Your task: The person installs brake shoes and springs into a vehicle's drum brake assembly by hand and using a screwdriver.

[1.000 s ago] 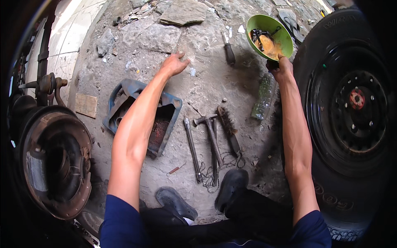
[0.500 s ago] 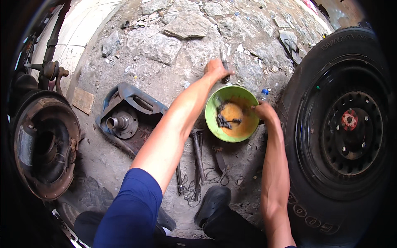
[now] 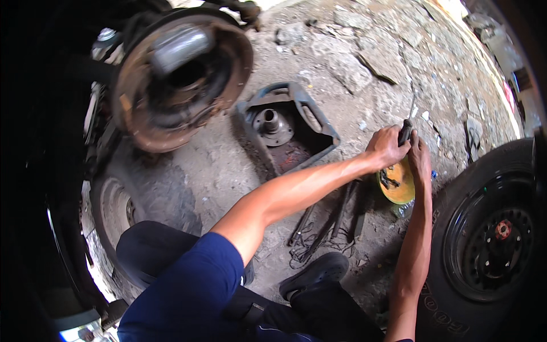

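Observation:
Both my hands meet beyond the bowl, at right of centre. My left hand (image 3: pixel 386 147) is closed on a dark-handled screwdriver (image 3: pixel 405 132), its thin shaft pointing away. My right hand (image 3: pixel 420 153) is closed right beside the handle; what its fingers grip is hidden. The bowl (image 3: pixel 397 194), orange-stained inside with black small parts (image 3: pixel 389 181), lies below my hands, partly hidden by them. Left of them a cut blue-grey plastic container (image 3: pixel 323 148) holds a metal hub (image 3: pixel 270 128). Several long tools (image 3: pixel 345 205) lie by my shoe.
A rusty brake assembly (image 3: pixel 137 122) stands at upper left, with a tire (image 3: pixel 162 191) beneath it. A large wheel (image 3: pixel 473 171) with black rim is at my right. Flat stones (image 3: pixel 382 68), a sandal (image 3: pixel 473 139) and debris lie on the rough ground beyond.
My view has swung left toward the brake assembly. My right hand brought the bowl down and moved to the screwdriver handle. My left hand reached over and took hold of the screwdriver.

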{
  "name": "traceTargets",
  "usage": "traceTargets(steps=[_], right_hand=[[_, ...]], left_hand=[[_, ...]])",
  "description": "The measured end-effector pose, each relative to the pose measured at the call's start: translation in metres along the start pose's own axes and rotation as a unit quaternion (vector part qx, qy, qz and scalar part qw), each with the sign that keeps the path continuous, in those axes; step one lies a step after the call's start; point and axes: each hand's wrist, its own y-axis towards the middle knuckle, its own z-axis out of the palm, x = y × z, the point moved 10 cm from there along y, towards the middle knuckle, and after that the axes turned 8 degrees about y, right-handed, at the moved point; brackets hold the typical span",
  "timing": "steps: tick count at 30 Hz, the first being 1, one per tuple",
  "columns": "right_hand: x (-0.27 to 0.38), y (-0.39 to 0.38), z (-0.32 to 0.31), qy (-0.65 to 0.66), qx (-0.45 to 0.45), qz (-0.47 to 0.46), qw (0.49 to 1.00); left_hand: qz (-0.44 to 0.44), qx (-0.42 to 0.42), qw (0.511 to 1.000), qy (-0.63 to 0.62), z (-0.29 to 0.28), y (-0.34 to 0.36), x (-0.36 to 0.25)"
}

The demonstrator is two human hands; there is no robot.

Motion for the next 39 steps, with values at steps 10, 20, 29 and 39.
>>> traceTargets(steps=[10, 20, 29, 39], right_hand=[[0.218, -0.152, 0.238, 0.314, 0.283, -0.160, 0.892], [0.215, -0.233, 0.348, 0.173, 0.190, -0.206, 0.944], [0.226, -0.211, 0.371, 0.242, 0.151, -0.221, 0.933], [0.254, -0.207, 0.387, 0.181, 0.127, -0.287, 0.932]], left_hand=[[-0.104, 0.143, 0.915, 0.362, -0.267, -0.148, 0.015], [0.023, -0.447, 0.883, 0.144, -0.530, -0.249, -0.074], [-0.004, -0.428, 0.880, 0.207, -0.509, -0.239, -0.028], [0.080, -0.374, 0.902, 0.201, -0.493, -0.220, 0.011]])
